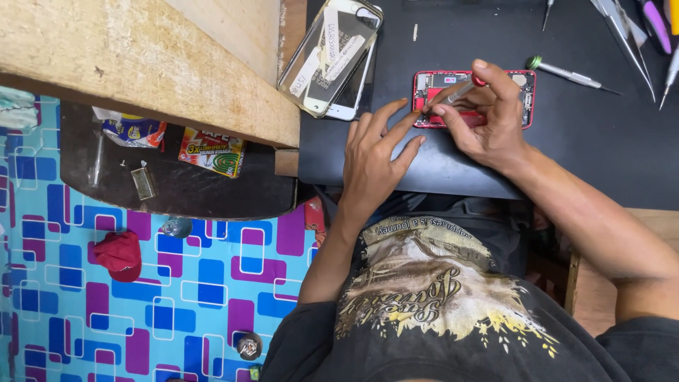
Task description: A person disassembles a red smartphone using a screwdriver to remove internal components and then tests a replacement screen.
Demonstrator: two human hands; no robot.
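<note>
A red opened phone body (pixel 527 88) lies on a black work mat (pixel 580 155), its insides facing up. My right hand (pixel 488 117) is over it, pinching a small silver screwdriver with a red cap (pixel 461 90), whose tip points down into the left part of the phone. Spread flat on the mat just left of the phone, my left hand (pixel 375 159) has its fingertips touching the phone's left edge.
Two phones with taped notes (pixel 332 56) lie at the mat's upper left. A green-capped screwdriver (pixel 569 73), tweezers (pixel 626 35) and other tools lie at the upper right. A wooden tabletop (pixel 141 56) and a dark shelf with packets (pixel 177 170) are at left, above a patterned floor.
</note>
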